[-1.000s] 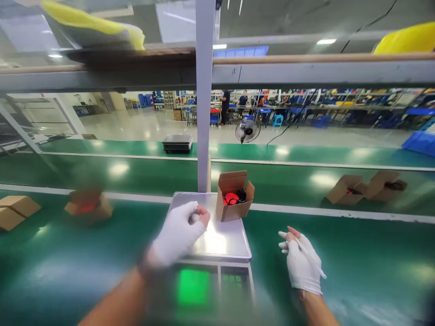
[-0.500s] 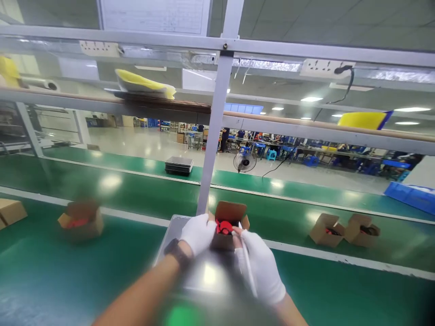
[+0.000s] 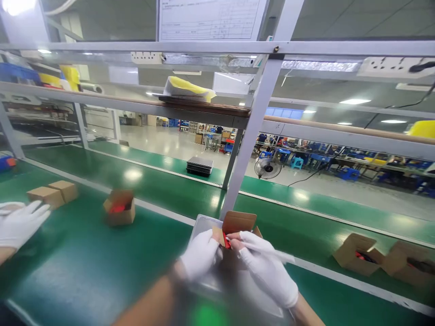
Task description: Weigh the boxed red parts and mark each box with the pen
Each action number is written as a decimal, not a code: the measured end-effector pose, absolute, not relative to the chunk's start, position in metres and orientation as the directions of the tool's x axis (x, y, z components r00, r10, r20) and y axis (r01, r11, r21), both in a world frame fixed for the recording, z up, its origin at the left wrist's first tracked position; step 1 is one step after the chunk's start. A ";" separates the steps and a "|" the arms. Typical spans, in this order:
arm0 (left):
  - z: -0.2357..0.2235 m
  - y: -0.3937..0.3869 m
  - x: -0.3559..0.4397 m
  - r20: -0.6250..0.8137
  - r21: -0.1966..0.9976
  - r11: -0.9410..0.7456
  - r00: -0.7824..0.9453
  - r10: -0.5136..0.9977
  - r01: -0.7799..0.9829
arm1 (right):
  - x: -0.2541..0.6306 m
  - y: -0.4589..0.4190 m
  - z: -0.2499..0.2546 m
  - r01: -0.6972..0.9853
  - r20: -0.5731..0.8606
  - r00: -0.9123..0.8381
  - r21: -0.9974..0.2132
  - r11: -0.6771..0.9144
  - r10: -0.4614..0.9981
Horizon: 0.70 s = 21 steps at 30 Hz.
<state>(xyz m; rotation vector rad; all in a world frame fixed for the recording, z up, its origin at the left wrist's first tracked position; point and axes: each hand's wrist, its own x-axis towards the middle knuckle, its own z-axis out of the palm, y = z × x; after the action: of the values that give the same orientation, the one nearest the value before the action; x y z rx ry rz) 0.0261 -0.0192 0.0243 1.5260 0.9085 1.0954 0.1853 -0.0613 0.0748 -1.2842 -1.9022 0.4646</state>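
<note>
A small open cardboard box (image 3: 239,220) with its lid raised stands on a grey metal surface (image 3: 203,222). Inside it shows a red item (image 3: 227,241), mostly covered by my fingers. My left hand (image 3: 201,254), in a white glove with bare fingertips, is closed on the box's left flap. In my right hand (image 3: 268,267), gloved likewise, lies a slim white stick (image 3: 282,256), its exact kind unclear. The fingertips of that hand are pinched at the red item, on the box's opening.
A co-worker's gloved hand (image 3: 25,224) is at far left, near closed cartons (image 3: 50,195). One open box (image 3: 120,213) sits left on the green belt; two more open boxes (image 3: 360,258) stand right. A metal post (image 3: 249,131) rises just behind my box.
The view has swung left, bringing a co-worker's hand into sight. My left hand has shifted onto the box's left flap. The white stick has tipped from steep to nearly level.
</note>
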 end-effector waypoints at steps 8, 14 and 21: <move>0.025 -0.019 0.021 0.167 0.985 -0.136 0.408 0.897 -0.103 | 0.172 -0.041 0.079 0.726 0.287 -0.097 -0.635 0.265 0.953; 0.032 -0.024 0.019 0.160 0.985 -0.117 0.408 0.899 -0.127 | 0.170 -0.042 0.077 0.764 0.317 -0.100 -0.583 0.277 0.943; 0.023 -0.015 0.023 0.130 0.991 -0.124 0.422 0.897 -0.041 | 0.171 -0.040 0.071 0.799 0.348 -0.099 -0.531 0.283 0.932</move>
<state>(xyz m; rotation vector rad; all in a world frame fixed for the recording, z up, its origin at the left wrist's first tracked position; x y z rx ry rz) 0.0228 -0.0154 0.0225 1.4693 0.8055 0.9740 0.1707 -0.0402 0.0706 -1.5497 -1.9283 0.2727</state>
